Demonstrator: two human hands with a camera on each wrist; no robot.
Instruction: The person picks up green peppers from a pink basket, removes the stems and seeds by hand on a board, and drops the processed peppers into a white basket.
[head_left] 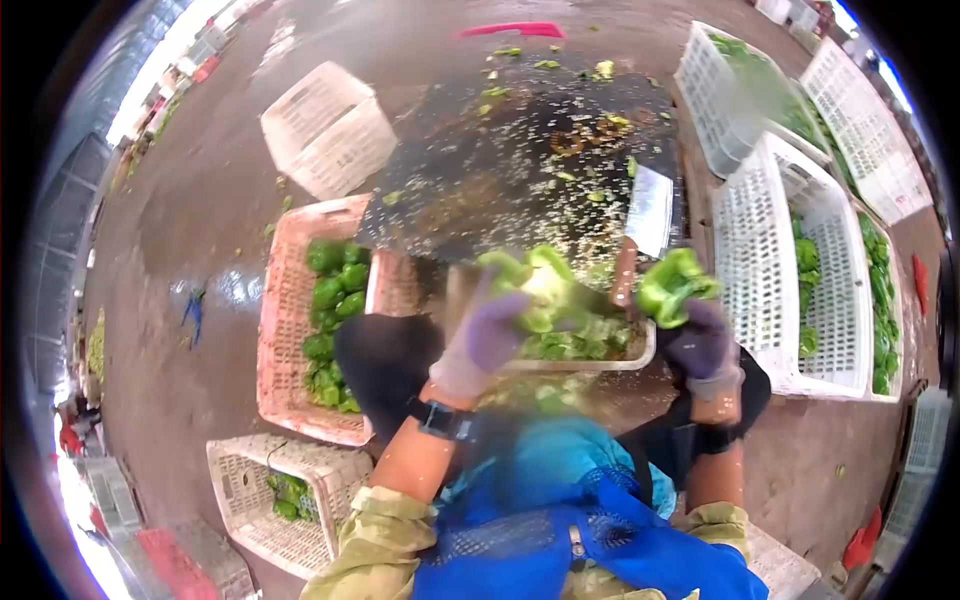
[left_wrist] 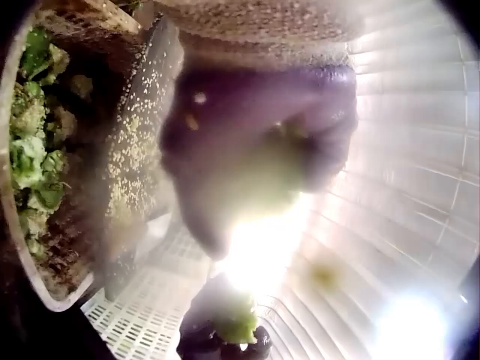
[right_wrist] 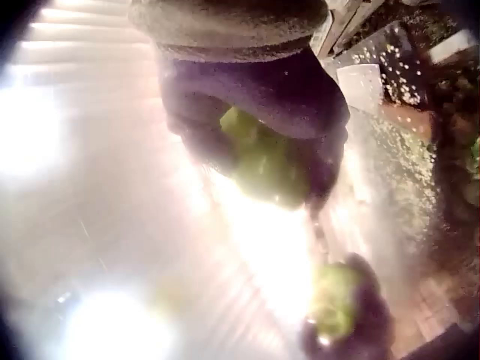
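In the head view the left hand (head_left: 490, 340), in a purple glove, grips a pale, opened green pepper piece (head_left: 548, 290) above a tray (head_left: 600, 364) of green scraps. To its right the gloved right hand (head_left: 704, 345) holds another green pepper piece (head_left: 674, 288) beside the tray's corner. A cleaver (head_left: 650, 212) lies on the dark board (head_left: 480, 150), its wooden handle toward the tray. In the right wrist view the right hand (right_wrist: 262, 97) curls round its pepper (right_wrist: 270, 165). Glare blurs what the left hand (left_wrist: 247, 142) holds in the left wrist view.
A pink crate (head_left: 285, 360) of green peppers stands left of the knees. White crates (head_left: 740, 270) with peppers stand at the right; another white crate (head_left: 240, 500) lies at lower left. An upturned white crate (head_left: 330, 150) is behind. Seeds and scraps cover the board.
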